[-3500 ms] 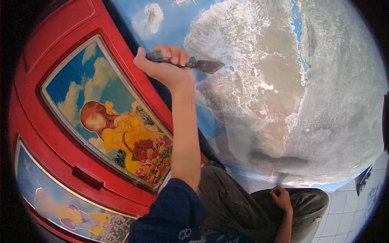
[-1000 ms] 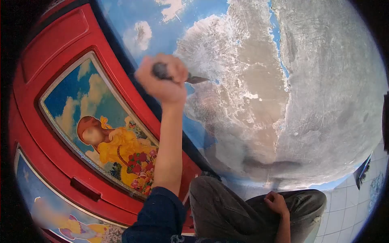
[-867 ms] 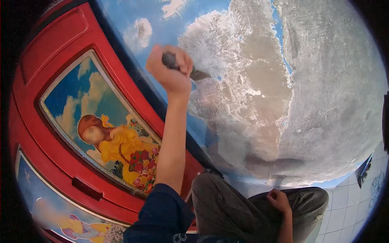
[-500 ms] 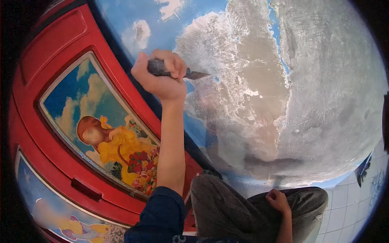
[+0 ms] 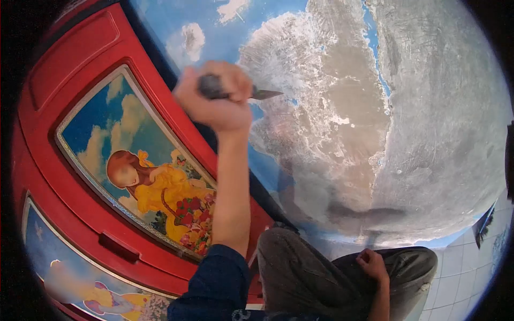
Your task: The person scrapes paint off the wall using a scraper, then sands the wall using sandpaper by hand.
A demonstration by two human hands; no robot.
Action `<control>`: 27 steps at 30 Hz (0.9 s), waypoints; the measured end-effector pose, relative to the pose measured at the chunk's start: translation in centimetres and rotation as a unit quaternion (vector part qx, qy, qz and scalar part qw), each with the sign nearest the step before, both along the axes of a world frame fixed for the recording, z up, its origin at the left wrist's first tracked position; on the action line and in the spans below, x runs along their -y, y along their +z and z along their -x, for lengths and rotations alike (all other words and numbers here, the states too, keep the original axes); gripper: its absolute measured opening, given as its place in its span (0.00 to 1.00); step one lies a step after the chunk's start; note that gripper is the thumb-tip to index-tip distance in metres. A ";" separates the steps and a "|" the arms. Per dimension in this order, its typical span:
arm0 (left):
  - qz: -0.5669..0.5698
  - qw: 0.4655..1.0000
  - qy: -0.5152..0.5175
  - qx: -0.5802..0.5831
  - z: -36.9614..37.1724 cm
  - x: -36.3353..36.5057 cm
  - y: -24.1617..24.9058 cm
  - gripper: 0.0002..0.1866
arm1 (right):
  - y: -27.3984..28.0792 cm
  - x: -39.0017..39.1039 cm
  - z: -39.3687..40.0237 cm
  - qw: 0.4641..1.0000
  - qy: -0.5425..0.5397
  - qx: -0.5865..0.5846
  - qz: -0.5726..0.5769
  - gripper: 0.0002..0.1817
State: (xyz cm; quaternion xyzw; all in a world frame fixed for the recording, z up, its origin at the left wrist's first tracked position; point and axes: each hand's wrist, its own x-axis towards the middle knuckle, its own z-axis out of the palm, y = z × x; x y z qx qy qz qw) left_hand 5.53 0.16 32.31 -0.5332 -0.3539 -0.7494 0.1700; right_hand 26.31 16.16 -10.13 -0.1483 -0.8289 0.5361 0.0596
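My left hand (image 5: 217, 101) is raised and closed around the dark handle of a scraper (image 5: 266, 94). Its thin metal blade points right, over the edge between blue paint and scraped plaster; whether the tip touches cannot be told. Facing me is the wall (image 5: 353, 115), with rough whitish and beige patches in the middle and smoother grey at right. Blue paint (image 5: 214, 37) with white cloud shapes stays at the upper left. My right hand (image 5: 372, 265) rests on my thigh, fingers curled in, with nothing visible in it.
A red plastic cabinet (image 5: 155, 101) with picture panels stands close on the left, its edge near my left forearm. My bent legs (image 5: 300, 267) are below the wall. White tiles (image 5: 460, 267) show at the lower right, beside a dark object (image 5: 483, 226).
My left hand and the scraper have shifted slightly right in the view, and the hand is blurred. The whole scene has also shifted a little right. My right hand still rests on my thigh.
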 end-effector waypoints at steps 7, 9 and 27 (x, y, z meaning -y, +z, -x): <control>-0.048 0.999 -0.016 0.015 -0.1 0.4 0.1 0.26 | -0.8 0.2 -0.3 1.000 -0.005 -0.011 -0.022 0.09; -0.001 0.998 0.058 0.010 1.1 -0.7 -0.9 0.26 | -0.8 0.4 -0.5 1.000 0.005 0.000 -0.011 0.09; 0.016 0.983 0.184 -0.011 1.4 -1.8 -1.4 0.27 | -0.6 0.0 -0.4 0.999 0.028 0.015 -0.015 0.10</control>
